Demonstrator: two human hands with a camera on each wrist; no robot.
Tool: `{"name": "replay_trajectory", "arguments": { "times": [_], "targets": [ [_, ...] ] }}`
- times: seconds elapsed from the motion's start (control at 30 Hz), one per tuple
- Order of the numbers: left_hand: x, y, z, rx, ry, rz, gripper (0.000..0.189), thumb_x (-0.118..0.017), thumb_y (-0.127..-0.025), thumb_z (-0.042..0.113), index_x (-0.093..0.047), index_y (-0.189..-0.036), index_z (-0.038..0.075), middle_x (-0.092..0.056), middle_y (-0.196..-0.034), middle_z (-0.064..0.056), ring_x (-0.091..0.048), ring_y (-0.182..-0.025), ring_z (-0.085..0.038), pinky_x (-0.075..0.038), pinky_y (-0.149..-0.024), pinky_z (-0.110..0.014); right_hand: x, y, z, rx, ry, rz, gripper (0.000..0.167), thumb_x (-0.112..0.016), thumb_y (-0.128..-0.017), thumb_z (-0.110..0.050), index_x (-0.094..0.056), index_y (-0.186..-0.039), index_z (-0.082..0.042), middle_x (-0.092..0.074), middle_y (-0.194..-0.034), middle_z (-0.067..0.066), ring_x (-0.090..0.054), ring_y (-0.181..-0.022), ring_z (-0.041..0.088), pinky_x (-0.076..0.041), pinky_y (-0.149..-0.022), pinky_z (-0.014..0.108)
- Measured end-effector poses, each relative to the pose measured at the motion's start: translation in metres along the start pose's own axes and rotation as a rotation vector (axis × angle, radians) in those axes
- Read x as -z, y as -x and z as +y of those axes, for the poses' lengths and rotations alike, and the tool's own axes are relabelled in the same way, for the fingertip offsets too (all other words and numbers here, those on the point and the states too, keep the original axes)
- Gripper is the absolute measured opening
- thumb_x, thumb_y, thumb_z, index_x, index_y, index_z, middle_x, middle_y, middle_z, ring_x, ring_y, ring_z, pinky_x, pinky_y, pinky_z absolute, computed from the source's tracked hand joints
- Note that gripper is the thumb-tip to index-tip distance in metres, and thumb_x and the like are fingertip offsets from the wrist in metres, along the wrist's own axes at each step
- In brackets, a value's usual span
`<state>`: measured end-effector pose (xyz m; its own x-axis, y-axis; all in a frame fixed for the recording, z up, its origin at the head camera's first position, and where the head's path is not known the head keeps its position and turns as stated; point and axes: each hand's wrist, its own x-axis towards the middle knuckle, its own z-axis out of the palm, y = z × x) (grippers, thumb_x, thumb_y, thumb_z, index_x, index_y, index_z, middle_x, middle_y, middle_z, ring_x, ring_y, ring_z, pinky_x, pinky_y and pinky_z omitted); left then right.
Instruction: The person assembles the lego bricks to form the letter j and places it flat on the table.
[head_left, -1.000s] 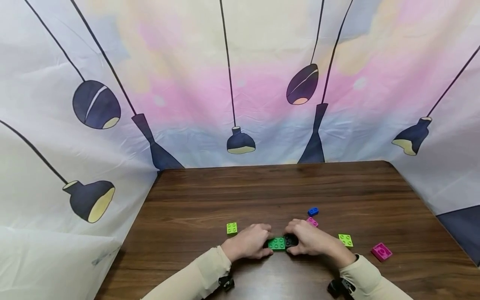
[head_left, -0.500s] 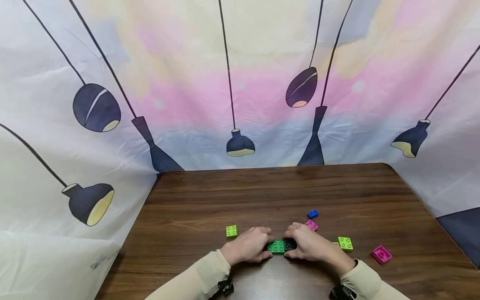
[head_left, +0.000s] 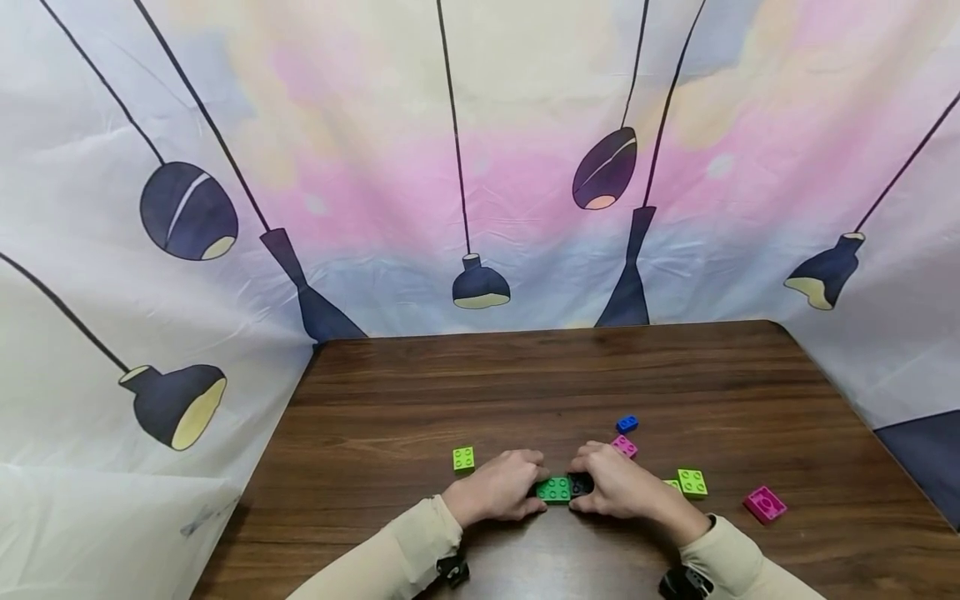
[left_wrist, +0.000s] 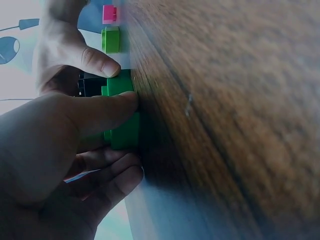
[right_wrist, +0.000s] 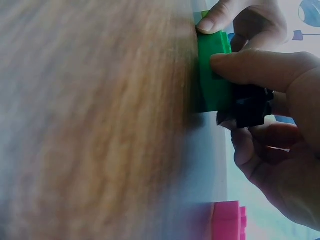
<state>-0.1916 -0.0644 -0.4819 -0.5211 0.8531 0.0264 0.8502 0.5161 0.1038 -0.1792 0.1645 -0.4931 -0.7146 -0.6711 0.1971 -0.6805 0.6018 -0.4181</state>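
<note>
A green building brick [head_left: 553, 490] lies flat on the table between the two hands, studs up. My left hand [head_left: 497, 487] grips its left end, thumb along the near side. A black building brick [right_wrist: 252, 106] sits at the green brick's right end, level with its studs and jutting past it. My right hand [head_left: 618, 483] holds the black brick from the right, while its thumb rests against the green brick's near side. Fingers hide much of the black brick in the head view. Whether the two bricks are fully pressed together I cannot tell.
On the brown wooden table [head_left: 450, 392], a lime brick [head_left: 463, 459] lies behind the left hand. Behind the right hand are a blue brick [head_left: 627, 423] and a pink brick [head_left: 624, 446]. Farther right lie another lime brick [head_left: 692, 483], a partly hidden one and a pink brick [head_left: 765, 504].
Both hands keep their hold on the green and black bricks with barely any movement. The right hand has shifted very slightly, and the head view has bobbed a little.
</note>
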Motion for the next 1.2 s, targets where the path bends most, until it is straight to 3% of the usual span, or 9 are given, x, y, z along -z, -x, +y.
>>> {"name": "replay_trajectory", "arguments": {
  "times": [0.4,0.83,1.03,1.2],
  "targets": [
    [0.004,0.000,-0.001,0.032,0.054,-0.047,0.025,-0.074,-0.086,0.036,-0.071,-0.101,0.017,-0.051,-0.085,0.009,-0.044,-0.070,0.000,-0.040,-0.062,-0.016,-0.001,-0.001,-0.002,-0.050,0.001,0.012,0.031,-0.085,-0.071,-0.029,-0.072,-0.094,-0.012,-0.066,-0.088,-0.007,-0.057,-0.081,0.005,-0.047,-0.069,0.024],
    [0.006,0.000,-0.002,0.031,0.081,-0.041,0.031,-0.075,-0.084,0.040,-0.071,-0.103,0.016,-0.053,-0.086,0.009,-0.045,-0.070,0.000,-0.040,-0.062,-0.015,0.003,-0.003,-0.006,-0.102,0.028,-0.010,0.030,-0.084,-0.071,-0.029,-0.073,-0.092,-0.012,-0.066,-0.085,-0.005,-0.057,-0.078,0.007,-0.045,-0.066,0.025],
    [0.011,0.009,-0.006,0.060,0.141,-0.007,0.040,-0.071,-0.088,0.039,-0.069,-0.117,0.011,-0.062,-0.100,0.002,-0.059,-0.085,-0.004,-0.049,-0.075,-0.017,0.002,-0.002,-0.007,-0.090,0.058,-0.001,0.029,-0.084,-0.071,-0.029,-0.073,-0.092,-0.012,-0.065,-0.085,-0.005,-0.056,-0.079,0.008,-0.046,-0.066,0.025],
    [0.020,0.020,-0.012,0.103,0.190,0.022,0.040,-0.070,-0.089,0.035,-0.068,-0.119,0.009,-0.063,-0.100,0.001,-0.061,-0.087,-0.007,-0.049,-0.074,-0.017,0.000,0.000,-0.008,-0.081,0.092,0.014,0.030,-0.084,-0.071,-0.031,-0.073,-0.091,-0.012,-0.065,-0.084,-0.006,-0.055,-0.081,0.010,-0.047,-0.068,0.026]
  ]
}}
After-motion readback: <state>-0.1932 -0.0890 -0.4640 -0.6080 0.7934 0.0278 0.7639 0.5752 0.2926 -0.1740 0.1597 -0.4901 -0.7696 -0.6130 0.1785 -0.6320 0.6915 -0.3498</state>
